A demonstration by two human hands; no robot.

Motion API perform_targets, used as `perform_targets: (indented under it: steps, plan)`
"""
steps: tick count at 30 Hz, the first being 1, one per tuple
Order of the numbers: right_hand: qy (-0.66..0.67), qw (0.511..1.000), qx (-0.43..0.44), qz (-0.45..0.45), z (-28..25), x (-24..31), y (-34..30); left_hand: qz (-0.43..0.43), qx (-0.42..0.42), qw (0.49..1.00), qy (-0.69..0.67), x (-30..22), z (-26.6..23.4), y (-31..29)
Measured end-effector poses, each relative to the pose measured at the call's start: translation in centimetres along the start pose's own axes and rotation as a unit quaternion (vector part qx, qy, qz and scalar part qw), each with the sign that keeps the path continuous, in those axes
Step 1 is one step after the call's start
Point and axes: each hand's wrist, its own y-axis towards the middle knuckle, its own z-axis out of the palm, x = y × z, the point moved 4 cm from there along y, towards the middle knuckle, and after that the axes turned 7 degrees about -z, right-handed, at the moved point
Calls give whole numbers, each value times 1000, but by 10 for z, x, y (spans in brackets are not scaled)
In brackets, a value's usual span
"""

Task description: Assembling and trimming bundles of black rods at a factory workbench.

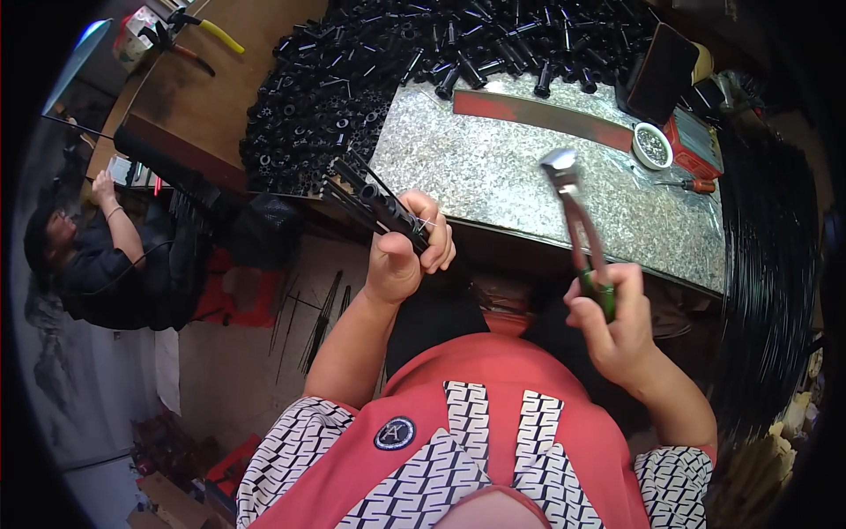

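Observation:
Raised in front of the bench, my left hand (407, 256) is closed around a bundle of thin black rods with a black tubular part (377, 204) among them. The rod ends point up and to the left. A pair of end-cutting pincers (575, 207) is in my right hand (621, 331), gripped by its green handles. Its metal jaws point up over the stone-topped bench (511, 172), apart from the bundle. What my left fingers cover inside the bundle is hidden.
Piled black tubular parts (352, 79) cover the bench's far side. A flat metal bar (546, 119), a white bowl of small bits (652, 145), a red box (694, 141) and a screwdriver (696, 185) lie rightward. Long black rods (771, 256) hang at right. Another person (115, 247) sits left.

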Motion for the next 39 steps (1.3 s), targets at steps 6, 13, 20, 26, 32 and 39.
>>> perform_targets:
  steps: [6,13,20,26,32,39]
  plan:
    - [-62,991,-74,-95,-31,12,24,0,38,999,-26,-2,5,3]
    - [-387,889,-67,-234,-36,36,35,-18,41,998,-33,-1,18,2]
    - [-487,830,-71,-264,-35,36,44,-26,67,997,-32,2,21,2]
    - [-542,782,-81,-296,-29,41,49,-54,42,997,-39,7,24,0]
    - [-564,756,-85,-321,-24,46,50,-76,-7,997,-30,15,19,-4]
    - [-572,741,-78,-342,-21,43,51,-91,-31,994,59,13,20,1]
